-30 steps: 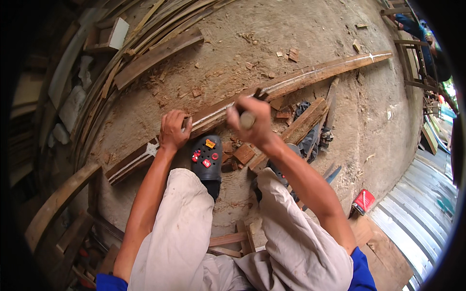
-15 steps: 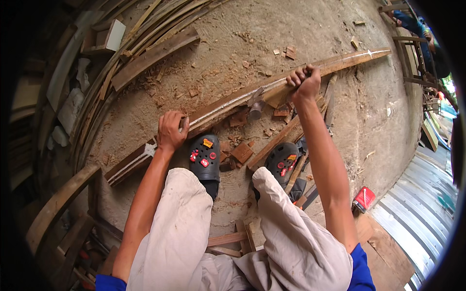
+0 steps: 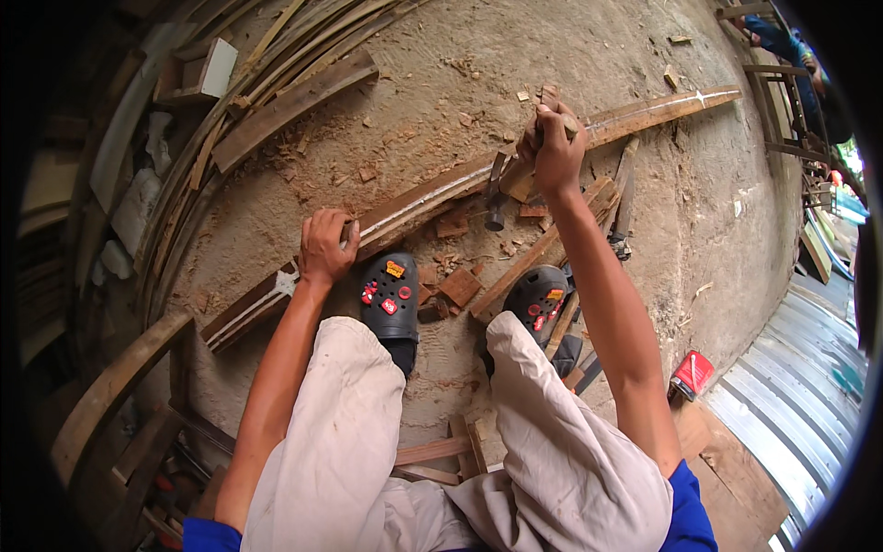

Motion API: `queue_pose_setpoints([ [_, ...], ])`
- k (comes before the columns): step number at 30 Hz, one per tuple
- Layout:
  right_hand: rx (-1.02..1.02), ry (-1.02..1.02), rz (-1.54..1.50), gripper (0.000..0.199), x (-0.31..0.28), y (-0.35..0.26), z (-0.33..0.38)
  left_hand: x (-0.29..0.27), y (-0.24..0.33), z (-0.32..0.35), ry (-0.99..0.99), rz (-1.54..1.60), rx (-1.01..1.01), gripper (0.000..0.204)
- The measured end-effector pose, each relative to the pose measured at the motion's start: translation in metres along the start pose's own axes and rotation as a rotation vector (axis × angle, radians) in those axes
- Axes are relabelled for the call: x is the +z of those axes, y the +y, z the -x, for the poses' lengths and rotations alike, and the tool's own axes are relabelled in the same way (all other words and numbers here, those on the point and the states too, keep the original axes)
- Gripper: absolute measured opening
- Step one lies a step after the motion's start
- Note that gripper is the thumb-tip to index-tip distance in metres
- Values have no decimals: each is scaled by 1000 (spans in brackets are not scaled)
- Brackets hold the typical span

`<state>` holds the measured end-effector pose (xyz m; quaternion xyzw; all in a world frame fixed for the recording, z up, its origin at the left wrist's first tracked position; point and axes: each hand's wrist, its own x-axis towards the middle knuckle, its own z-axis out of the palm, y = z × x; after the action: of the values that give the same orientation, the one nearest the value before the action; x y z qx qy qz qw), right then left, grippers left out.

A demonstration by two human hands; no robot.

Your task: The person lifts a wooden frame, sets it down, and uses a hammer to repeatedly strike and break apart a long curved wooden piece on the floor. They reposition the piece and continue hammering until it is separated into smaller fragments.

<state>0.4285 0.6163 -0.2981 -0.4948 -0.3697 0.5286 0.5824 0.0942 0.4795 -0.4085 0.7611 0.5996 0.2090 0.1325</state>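
A long, slightly curved wooden board [image 3: 423,204] with a whitish line along its edge lies slantwise across the ground in front of my feet. My left hand [image 3: 326,247] is closed over it near its lower left part, thumb and fingers bent round the edge. Over the board's right half, my right hand [image 3: 556,155] is closed in a fist round a hammer. The metal head of the hammer [image 3: 495,219] hangs left of the fist, by the board's near edge. Most of its handle is hidden by my fingers.
Small wood blocks [image 3: 459,287] and chips lie between my dark clogs [image 3: 390,296]. Long bent wood strips and a short plank [image 3: 294,109] fill the upper left. A red tin [image 3: 692,373] stands at right beside corrugated metal sheets [image 3: 791,386]. Another person [image 3: 782,46] is at the upper right.
My right hand has moved left and a little up with the hammer, whose head has tilted and shifted slightly right. My left hand and the board have stayed in place.
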Motion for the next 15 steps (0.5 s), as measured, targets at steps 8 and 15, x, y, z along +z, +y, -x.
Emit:
queue_pose_setpoints([
  [8, -190, -74, 575, 42, 22, 10, 71, 1, 2, -1, -37, -4, -26, 18],
  [15, 202, 114, 160, 35, 5, -6, 94, 2, 1, 0, -34, -25, -10, 19],
])
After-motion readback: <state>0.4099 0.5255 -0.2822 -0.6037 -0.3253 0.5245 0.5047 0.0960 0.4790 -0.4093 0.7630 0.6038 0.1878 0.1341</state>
